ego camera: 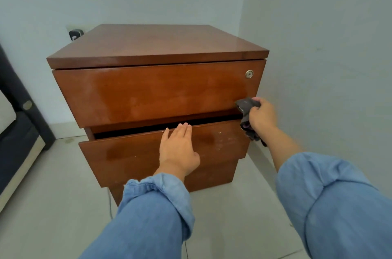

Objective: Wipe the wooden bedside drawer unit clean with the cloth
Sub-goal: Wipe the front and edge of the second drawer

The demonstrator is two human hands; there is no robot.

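Wooden bedside drawer unit (157, 46) stands on the tiled floor (53, 195) in the corner, close to the right wall (328, 46). Top drawer (152, 93) closed, keyhole lock (249, 74) at its upper right. Middle drawer (131, 152) pulled partly out, dark gap showing above its front. Left hand (179, 148) lies flat on that drawer front, fingers straight and together, tips at the upper edge. Right hand (262, 114) grips a bunched dark cloth (246, 108), pressed to the lower right corner of the top drawer front. Both sleeves blue denim, rolled.
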